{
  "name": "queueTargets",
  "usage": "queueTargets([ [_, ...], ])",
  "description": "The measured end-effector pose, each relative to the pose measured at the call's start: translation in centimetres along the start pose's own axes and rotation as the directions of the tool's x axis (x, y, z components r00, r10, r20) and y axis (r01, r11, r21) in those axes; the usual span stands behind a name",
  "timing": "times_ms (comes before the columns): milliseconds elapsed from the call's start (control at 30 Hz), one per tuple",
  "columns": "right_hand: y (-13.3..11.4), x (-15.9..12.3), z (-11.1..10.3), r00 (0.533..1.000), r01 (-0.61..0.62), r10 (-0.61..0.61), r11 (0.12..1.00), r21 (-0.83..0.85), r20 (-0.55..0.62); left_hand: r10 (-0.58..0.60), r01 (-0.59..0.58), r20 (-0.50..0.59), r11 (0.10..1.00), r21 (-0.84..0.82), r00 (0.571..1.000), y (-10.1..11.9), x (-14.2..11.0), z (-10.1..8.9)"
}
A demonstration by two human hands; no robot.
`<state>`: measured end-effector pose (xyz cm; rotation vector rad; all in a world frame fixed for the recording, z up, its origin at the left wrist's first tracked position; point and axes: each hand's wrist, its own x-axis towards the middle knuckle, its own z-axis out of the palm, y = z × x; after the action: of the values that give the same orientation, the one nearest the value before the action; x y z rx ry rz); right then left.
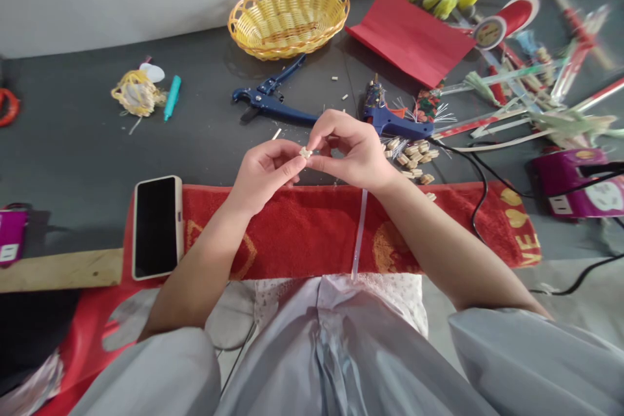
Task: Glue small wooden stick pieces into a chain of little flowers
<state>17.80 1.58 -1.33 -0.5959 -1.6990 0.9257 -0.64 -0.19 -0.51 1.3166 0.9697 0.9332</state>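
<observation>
Though small, cluster (305, 153) between left hand (266, 174) and right hand (353, 151) fingertips (316, 162).

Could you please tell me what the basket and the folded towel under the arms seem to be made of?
The basket: probably wicker or a woven plant fibre, with a slight sheen; yellow strands cross and loop openly at the rim.
The towel: likely cotton terry, matte; its red surface looks fuzzy, though blended fibre is possible.

Both hands (305, 153) — thumbs and fingers — pinch a pale piece (305, 153).
</observation>
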Motion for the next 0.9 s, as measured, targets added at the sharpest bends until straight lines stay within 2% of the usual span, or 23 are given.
queueTargets([
  [133,0.07,-0.03,0.0,1.0,0.011,-0.011,1.0,-0.003,0.011,-0.006,0.006,-0.003,1.0,0.016,1.0,0.06,0.06,-0.02],
  [300,-0.08,-0.1,-0.39,0.998,-0.046,0.047,0.999,-0.018,0.051,0.01,-0.009,-0.017,0.999,0.049,1.0,0.13,0.08,-0.05],
  [433,-0.01,0.0,-0.79,0.993,0.041,-0.03,0.995,-0.09,0.118,0.017,-0.018,0.008,0.997,0.079,1.0,0.29,0.09,0.02],
  [533,0.1,0.1,-0.91,0.992,0.075,-0.064,0.992,-0.105,0.107,0.02,-0.022,0.022,0.995,0.092,1.0,0.52,0.15,0.14],
  [900,0.18,0.08,-0.9,0.994,0.087,-0.077,0.986,-0.142,0.078,-0.016,0.018,-0.016,0.991,0.133,1.0,0.8,0.14,0.15],
])
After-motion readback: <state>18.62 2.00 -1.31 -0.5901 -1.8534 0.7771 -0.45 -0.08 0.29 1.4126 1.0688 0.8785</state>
